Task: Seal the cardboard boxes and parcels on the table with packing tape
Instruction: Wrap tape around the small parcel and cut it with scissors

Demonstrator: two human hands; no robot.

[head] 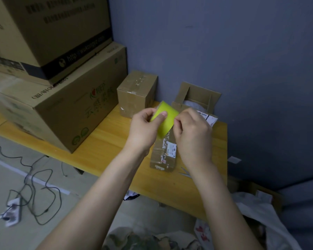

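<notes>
Forearms reach forward, left hand [145, 127] gripping, right hand [192, 131] pinching with fingertips.

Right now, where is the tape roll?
Head view, centre: the yellow-green tape roll is off the table, gripped by the left hand with the right hand pinching its edge, above the labelled parcel and in front of the open box.

The left hand [145, 127] and right hand [192, 131] are bare, with short nails; both forearms [101, 186] are uncovered as far as they show, above green-and-tan camouflage cloth [143, 239] at the bottom
</notes>
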